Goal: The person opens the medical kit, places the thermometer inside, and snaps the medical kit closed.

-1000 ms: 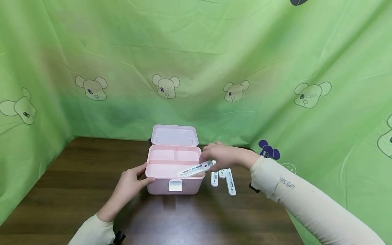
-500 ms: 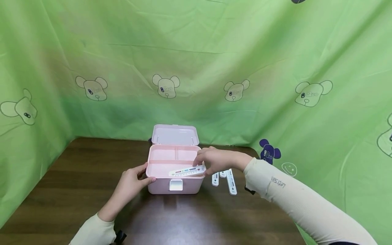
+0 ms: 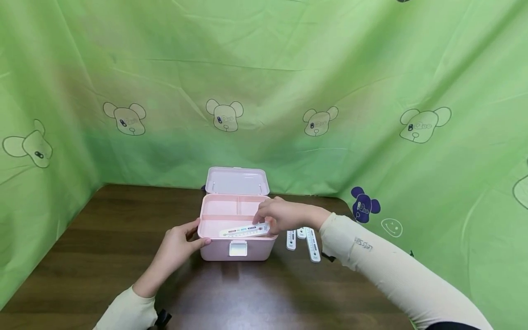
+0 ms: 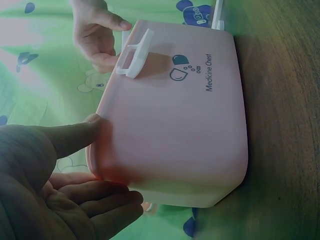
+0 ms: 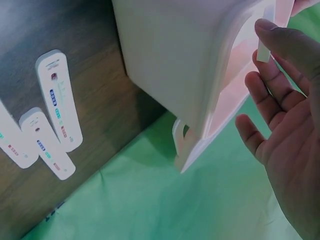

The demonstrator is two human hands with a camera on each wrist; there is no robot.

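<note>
A pink medicine chest (image 3: 212, 251) stands with its lid (image 3: 237, 182) raised. At its near left corner, my left hand (image 3: 177, 245) grips the rim, thumb on the front wall and fingers at the side. My right hand (image 3: 284, 215) is over the right end of the tray and pinches a white thermometer (image 3: 243, 230) with coloured marks. The right wrist view shows that thermometer (image 5: 266, 35) edge-on between thumb and fingertips. It slants low over the front compartment; whether it touches the bottom I cannot tell.
Three more white thermometers (image 5: 59, 100) lie on the dark wooden table (image 3: 123, 220), right of the chest. Dividers (image 3: 222, 217) split the tray into a long front compartment and two back ones. A green curtain (image 3: 268, 151) surrounds the table's back and sides.
My right hand has moved left and slightly down with the thermometer, bringing it further over the front compartment. The left hand keeps its hold on the corner.
</note>
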